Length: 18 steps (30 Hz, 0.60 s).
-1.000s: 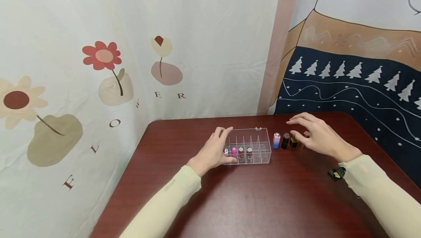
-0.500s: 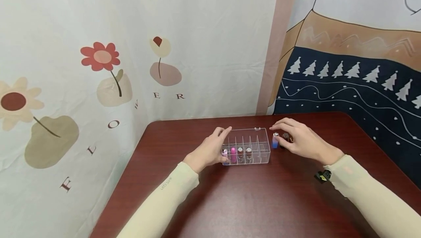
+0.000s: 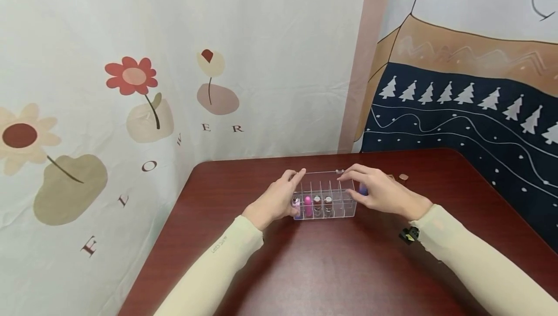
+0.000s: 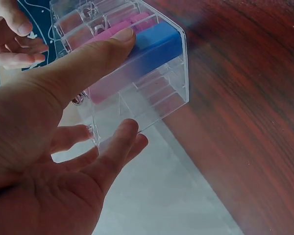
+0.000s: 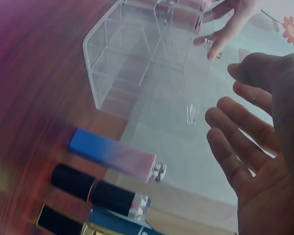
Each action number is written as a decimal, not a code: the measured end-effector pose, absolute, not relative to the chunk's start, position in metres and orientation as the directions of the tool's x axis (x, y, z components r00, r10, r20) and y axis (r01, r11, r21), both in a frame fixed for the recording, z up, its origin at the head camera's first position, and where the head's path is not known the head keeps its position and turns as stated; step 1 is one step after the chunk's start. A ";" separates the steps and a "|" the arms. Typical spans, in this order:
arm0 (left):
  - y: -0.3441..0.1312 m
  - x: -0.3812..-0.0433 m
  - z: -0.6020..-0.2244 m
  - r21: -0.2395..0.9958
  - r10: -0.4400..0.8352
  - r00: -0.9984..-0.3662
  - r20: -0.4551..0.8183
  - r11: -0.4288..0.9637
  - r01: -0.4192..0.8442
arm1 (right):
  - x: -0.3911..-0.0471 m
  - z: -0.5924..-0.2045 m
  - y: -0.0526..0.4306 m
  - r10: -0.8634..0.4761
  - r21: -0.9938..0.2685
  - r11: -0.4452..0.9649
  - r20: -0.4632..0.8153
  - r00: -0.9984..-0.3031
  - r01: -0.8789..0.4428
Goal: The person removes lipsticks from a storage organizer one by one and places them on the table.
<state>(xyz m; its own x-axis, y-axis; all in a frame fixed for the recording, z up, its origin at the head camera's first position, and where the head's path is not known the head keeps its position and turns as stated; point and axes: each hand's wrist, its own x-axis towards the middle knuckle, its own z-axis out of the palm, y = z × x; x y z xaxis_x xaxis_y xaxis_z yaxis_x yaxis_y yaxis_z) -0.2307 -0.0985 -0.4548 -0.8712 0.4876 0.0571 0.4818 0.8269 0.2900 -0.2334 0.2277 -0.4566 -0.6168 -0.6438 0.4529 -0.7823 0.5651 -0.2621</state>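
Note:
A clear divided box [image 3: 348, 208] stands on the table with lipsticks in several of its left compartments. At its left end is a blue-and-pink lipstick [image 4: 159, 43], beside a bright pink lipstick [image 3: 308, 205]. My left hand [image 3: 273, 200] holds this end, thumb on the front and fingers behind. My right hand [image 3: 383, 192] hovers at the right end, fingers spread and loosely bent, holding nothing. Outside the box, the right wrist view shows another blue-and-pink lipstick [image 5: 112, 152], a black lipstick [image 5: 100, 193] and a black-and-gold lipstick [image 5: 61, 220] in a row.
The reddish-brown table [image 3: 322, 262] carries everything. Behind it hang a pale flower-print cloth [image 3: 279, 88] and a dark cloth with white trees [image 3: 462, 117]. A small object with a pinkish top [image 3: 403, 177] stands beyond my right hand, partly hidden.
My right hand has moved left, from above the loose lipsticks to the box's right end, now hiding most of them. The left hand stays at the box's left end, its thumb shifted slightly left.

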 end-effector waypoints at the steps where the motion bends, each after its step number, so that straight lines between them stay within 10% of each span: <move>1: -0.099 -0.231 -0.455 0.288 0.486 -0.872 0.055 0.829 0.480 | -0.234 -0.457 0.225 -0.653 -0.267 0.551 0.452 -0.608 -0.791; 18: -0.097 -0.230 -0.455 0.284 0.485 -0.871 0.081 0.826 0.487 | -0.250 -0.462 0.199 -0.785 -0.392 0.422 0.294 -0.546 -0.818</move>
<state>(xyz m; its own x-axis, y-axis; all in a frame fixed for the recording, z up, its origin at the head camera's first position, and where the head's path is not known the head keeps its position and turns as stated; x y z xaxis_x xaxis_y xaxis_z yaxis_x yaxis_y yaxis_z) -0.2304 -0.0974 -0.4553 -0.8707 0.4851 0.0813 0.4867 0.8261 0.2841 -0.2504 0.1991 -0.4625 -0.5455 -0.7850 0.2936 -0.8177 0.4218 -0.3917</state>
